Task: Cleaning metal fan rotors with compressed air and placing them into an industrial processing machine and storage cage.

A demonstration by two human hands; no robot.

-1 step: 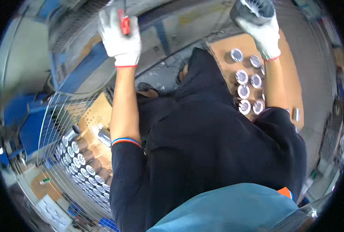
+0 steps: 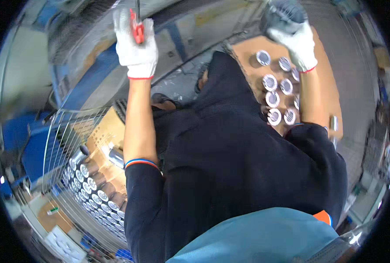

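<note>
Wire basket at far left holds close rows of metal cylinders, their round ends showing. Next comes the gloved left hand, raised, with a red tool lying across it; whether the fingers close around the tool, I cannot tell. Silvery round-ended pieces stand on a cardboard sheet at right. Above the sheet's far end, a dark grey cylinder is gripped by the gloved right hand.
</note>
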